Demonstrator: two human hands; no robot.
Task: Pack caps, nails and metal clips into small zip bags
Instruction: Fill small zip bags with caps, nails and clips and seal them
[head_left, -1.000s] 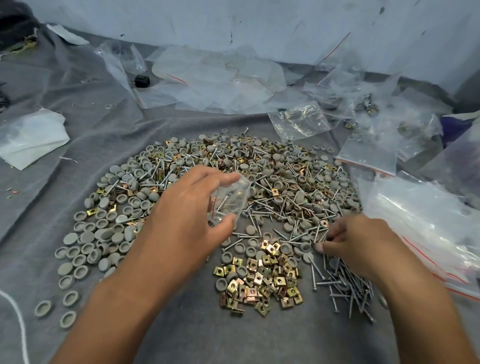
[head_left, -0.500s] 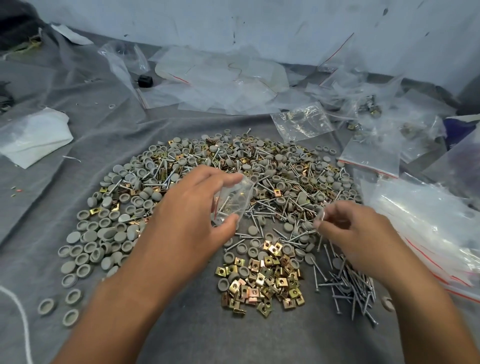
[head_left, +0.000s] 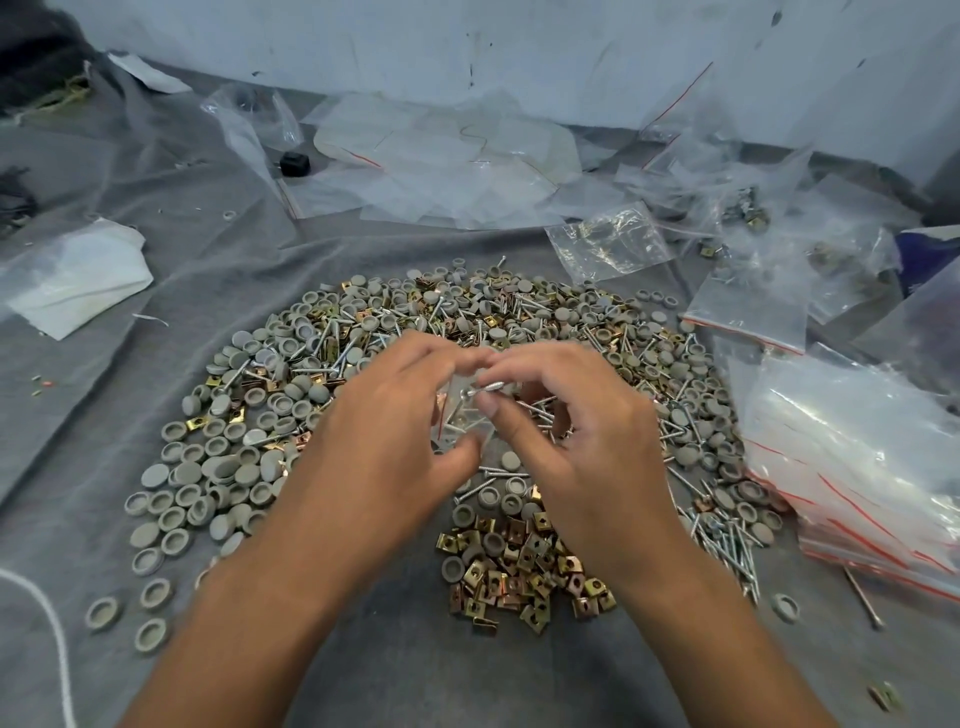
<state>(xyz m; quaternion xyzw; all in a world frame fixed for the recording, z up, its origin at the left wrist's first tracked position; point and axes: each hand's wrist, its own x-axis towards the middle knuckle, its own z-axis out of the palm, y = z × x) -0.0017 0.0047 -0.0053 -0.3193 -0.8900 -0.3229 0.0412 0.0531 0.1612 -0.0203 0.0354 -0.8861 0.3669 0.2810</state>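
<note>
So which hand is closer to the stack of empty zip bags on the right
Right. The right hand is mid-pile, nearer the bag stack; the left hand is farther left, holding the small bag.

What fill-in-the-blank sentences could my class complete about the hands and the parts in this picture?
1. The right hand pinches a ____ over the small zip bag.
2. The zip bag is held by the ____ hand.
3. The brass metal clips lie on a ____ cloth.
4. The round caps are ____ in colour.

Missing words: nail; left; grey; grey
</note>
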